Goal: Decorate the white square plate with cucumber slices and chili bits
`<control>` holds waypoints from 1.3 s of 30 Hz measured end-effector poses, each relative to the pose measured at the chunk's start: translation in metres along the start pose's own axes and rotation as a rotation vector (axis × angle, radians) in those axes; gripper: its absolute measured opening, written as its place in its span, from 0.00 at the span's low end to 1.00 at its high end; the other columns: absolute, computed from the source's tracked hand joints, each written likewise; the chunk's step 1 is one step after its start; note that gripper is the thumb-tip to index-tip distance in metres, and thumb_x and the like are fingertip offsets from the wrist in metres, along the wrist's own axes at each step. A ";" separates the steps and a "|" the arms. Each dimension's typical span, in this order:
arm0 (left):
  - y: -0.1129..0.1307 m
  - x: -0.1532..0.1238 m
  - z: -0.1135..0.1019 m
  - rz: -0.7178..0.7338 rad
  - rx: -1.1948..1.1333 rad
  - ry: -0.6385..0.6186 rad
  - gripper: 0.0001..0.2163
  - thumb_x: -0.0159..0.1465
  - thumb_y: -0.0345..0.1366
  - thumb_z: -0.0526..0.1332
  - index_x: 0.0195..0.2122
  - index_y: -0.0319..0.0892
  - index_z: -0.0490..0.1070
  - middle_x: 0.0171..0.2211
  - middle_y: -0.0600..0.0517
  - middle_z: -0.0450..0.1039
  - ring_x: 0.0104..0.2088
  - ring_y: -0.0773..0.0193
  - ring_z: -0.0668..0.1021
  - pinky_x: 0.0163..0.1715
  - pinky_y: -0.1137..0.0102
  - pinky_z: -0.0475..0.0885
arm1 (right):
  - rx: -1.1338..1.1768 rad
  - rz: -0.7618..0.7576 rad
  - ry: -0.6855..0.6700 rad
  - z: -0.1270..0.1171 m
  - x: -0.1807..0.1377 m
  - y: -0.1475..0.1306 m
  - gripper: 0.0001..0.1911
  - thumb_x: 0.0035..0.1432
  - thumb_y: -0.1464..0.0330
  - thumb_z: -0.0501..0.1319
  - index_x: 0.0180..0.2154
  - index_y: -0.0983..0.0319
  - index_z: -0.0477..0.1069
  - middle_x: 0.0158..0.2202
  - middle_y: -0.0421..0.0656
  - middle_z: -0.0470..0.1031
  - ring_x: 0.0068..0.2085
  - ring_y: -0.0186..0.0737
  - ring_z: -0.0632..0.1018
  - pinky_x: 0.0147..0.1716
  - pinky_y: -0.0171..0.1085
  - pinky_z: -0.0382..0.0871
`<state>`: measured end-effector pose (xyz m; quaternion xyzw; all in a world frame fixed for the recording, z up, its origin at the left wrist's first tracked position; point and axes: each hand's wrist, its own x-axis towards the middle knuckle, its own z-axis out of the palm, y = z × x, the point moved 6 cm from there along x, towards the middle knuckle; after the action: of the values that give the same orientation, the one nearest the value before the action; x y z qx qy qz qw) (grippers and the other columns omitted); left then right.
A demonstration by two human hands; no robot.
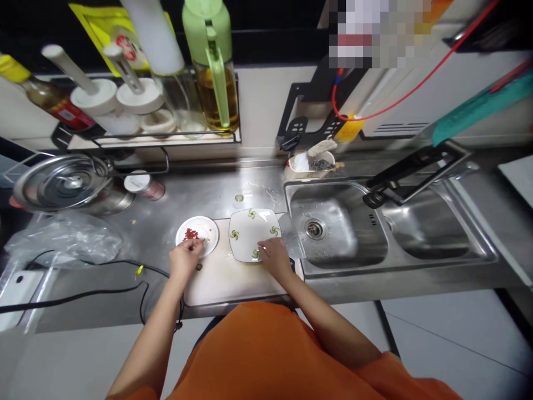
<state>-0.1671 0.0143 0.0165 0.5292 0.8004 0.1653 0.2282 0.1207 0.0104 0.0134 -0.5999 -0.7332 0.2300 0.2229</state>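
Note:
My left hand (186, 258) is over the near side of a small round white plate (213, 226) that holds chopped red bits (191, 234). Its thumb and fingers are pinched together, and what lies between them is too small to make out. My right hand (275, 258) reaches over the near right corner of a square white plate (250, 230) with green swirl patterns. Its fingers are partly stretched out, tips at the plate's surface. Both plates rest at least partly on a pale cutting board (237, 283). A wide knife blade (292, 234) shows beside the square plate, partly hidden.
A double sink (341, 222) with a black faucet (400, 172) lies to the right. At the left are a lidded steel pot (69, 180), a clear plastic bag (62, 239), a jar (144, 185) and a black cable (125, 290). Bottles stand on a rack (154, 139) behind.

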 end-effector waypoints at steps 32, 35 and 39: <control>0.191 -0.017 0.140 0.948 -0.058 -0.366 0.04 0.58 0.31 0.60 0.32 0.41 0.75 0.29 0.49 0.73 0.33 0.63 0.74 0.35 0.70 0.69 | -0.119 0.198 0.133 -0.030 0.010 0.058 0.11 0.60 0.70 0.54 0.35 0.61 0.74 0.32 0.44 0.74 0.38 0.41 0.69 0.44 0.40 0.57; 0.191 -0.018 0.139 1.038 -0.088 -0.362 0.04 0.59 0.32 0.60 0.33 0.41 0.74 0.29 0.49 0.73 0.35 0.62 0.73 0.37 0.68 0.69 | -0.145 0.221 0.107 -0.030 0.010 0.058 0.11 0.60 0.68 0.53 0.34 0.60 0.75 0.33 0.45 0.74 0.38 0.42 0.68 0.43 0.40 0.57; 0.192 -0.019 0.138 1.116 -0.099 -0.374 0.05 0.60 0.32 0.58 0.34 0.41 0.73 0.30 0.49 0.72 0.37 0.62 0.73 0.39 0.67 0.69 | -0.148 0.241 0.105 -0.032 0.009 0.056 0.10 0.60 0.67 0.55 0.34 0.59 0.75 0.33 0.45 0.74 0.41 0.43 0.67 0.40 0.40 0.56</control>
<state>0.0615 0.0740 0.0011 0.8792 0.3386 0.2012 0.2683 0.1819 0.0311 0.0049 -0.7096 -0.6581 0.1687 0.1866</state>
